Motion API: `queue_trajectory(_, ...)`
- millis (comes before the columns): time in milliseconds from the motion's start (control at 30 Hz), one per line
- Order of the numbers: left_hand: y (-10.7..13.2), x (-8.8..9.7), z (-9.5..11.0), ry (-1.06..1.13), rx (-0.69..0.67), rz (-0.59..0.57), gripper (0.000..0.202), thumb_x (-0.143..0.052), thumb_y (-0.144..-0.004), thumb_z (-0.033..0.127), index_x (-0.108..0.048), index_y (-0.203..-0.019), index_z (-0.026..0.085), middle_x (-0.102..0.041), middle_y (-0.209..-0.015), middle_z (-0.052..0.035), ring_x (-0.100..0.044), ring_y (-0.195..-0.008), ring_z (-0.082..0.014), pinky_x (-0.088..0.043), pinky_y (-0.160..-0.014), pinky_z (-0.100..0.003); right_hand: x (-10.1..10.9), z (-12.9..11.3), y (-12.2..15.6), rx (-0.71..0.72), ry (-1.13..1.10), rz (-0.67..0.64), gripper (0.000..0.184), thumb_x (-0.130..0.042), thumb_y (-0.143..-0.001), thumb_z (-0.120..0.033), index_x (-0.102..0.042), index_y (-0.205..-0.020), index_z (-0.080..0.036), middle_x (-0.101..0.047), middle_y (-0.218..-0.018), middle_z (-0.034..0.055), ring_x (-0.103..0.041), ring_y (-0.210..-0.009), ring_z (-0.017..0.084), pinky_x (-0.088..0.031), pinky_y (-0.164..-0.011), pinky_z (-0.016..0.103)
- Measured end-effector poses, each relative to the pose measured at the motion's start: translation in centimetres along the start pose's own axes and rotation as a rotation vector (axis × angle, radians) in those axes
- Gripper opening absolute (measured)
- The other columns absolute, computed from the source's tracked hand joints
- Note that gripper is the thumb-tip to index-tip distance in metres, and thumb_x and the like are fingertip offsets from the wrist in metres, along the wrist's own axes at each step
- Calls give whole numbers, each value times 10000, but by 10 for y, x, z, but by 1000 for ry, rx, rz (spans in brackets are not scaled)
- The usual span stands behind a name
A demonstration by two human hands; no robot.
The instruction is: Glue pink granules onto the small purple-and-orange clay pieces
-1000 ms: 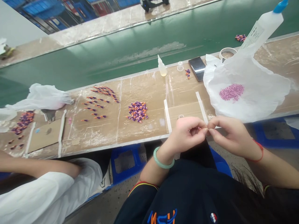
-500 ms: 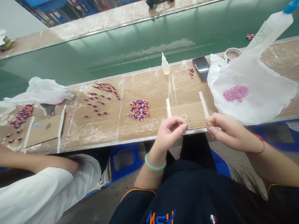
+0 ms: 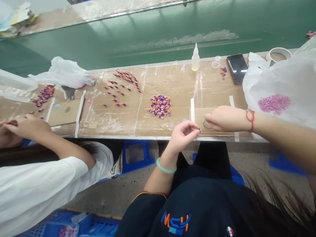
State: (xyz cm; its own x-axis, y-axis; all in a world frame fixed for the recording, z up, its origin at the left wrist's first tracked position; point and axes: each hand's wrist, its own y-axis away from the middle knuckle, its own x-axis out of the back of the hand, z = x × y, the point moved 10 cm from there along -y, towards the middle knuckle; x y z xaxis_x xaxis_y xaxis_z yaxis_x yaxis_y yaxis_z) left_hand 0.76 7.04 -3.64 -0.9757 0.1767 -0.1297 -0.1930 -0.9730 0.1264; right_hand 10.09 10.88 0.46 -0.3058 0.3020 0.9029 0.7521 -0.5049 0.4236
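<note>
Thumb and forefinger of our left hand (image 3: 184, 134) are pressed narrowly together on a small purple piece (image 3: 198, 130). It pokes out to the right of the fingertips and is held in the air just in front of the near edge of the bench (image 3: 172, 82). The other fingers curl loosely toward the palm, which is turned up and to the right. The wrist is bent back, and a green bangle (image 3: 166, 168) sits round the forearm below it.

Our right hand (image 3: 221, 118) lies back-up over the cardboard pad (image 3: 198, 113). Its fingers are bunched and point left, with their tips at a clear ring (image 3: 206, 124) that sits on the pad. We cannot tell whether they grip the ring or only touch it, because the knuckles cover the tips. A red string (image 3: 250, 116) circles the wrist, and the forearm runs off toward the right edge.

The purple piece is too small for us to make out its shape, and most of the ring is hidden under the hand. The plastic bag (image 3: 283, 75) holding pink beads (image 3: 274, 103) is cut off at the right. At the far left a co-worker's hands (image 3: 22, 126) meet at the frame edge, and we cannot make out what they hold. A pile of purple and orange pieces (image 3: 160, 106) lies on the bench near our left hand.
</note>
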Motion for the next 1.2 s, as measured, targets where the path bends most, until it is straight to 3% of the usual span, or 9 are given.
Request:
queue_trajectory(267,-5,-5,-8,85,-2,-41,335,-833,-747,433,-685,-802,137,-655,-730,-18,-591,-666,-104,-490,-625,-230,-3,-3,-7,-3,88,-82,187,-476,-892,-190,-605,-761,-156,-459,-516,9,-293,-427,120,-194,-477,264)
queue_trajectory(467,-7,-8,-10,122,11,-58,336,-846,-743,425,-697,-813,132,-642,-692,-3,-565,-601,-85,-470,-571,-217,-5,1,-6,-42,72,-112,161,-467,-900,-192,-561,-771,-169,-445,-528,2,-275,-456,127,-188,-495,269)
queue_trajectory(567,-8,-8,-12,161,27,-52,326,-856,-739,413,-706,-816,134,-649,-667,1,-569,-571,-82,-485,-551,-214,5,5,0,-16,-57,17,170,-467,-890,-202,-463,-721,-198,-435,-525,-9,-319,-457,125,-211,-501,264)
queue_trajectory(733,-1,-5,2,302,-40,27,305,-883,-721,392,-730,-822,149,-721,-705,-24,-649,-602,-106,-559,-587,-226,36,6,35,81,-551,354,206,-404,-949,-268,-386,-748,-224,-540,-626,4,-486,-531,135,-320,-534,257)
queue_trajectory(933,12,-17,35,415,-124,-5,246,-890,-725,342,-747,-808,160,-777,-772,-42,-686,-586,-107,-578,-549,-202,43,-4,64,101,-849,464,243,-408,-999,-342,-444,-793,-219,-604,-722,21,-563,-626,147,-421,-586,253)
queue_trajectory(1067,15,-13,43,458,-188,17,179,-876,-750,283,-756,-824,173,-781,-773,-29,-702,-601,-104,-577,-547,-179,34,13,58,-33,-874,394,209,-419,-981,-358,-429,-823,-222,-692,-816,52,-679,-788,188,-454,-647,261)
queue_trajectory(1200,14,-5,33,445,-159,69,212,-889,-733,303,-748,-823,171,-775,-773,-25,-694,-585,-101,-575,-534,-180,16,27,38,-138,-576,237,178,-419,-902,-281,-373,-740,-225,-562,-621,1,-491,-531,139,-338,-561,268)
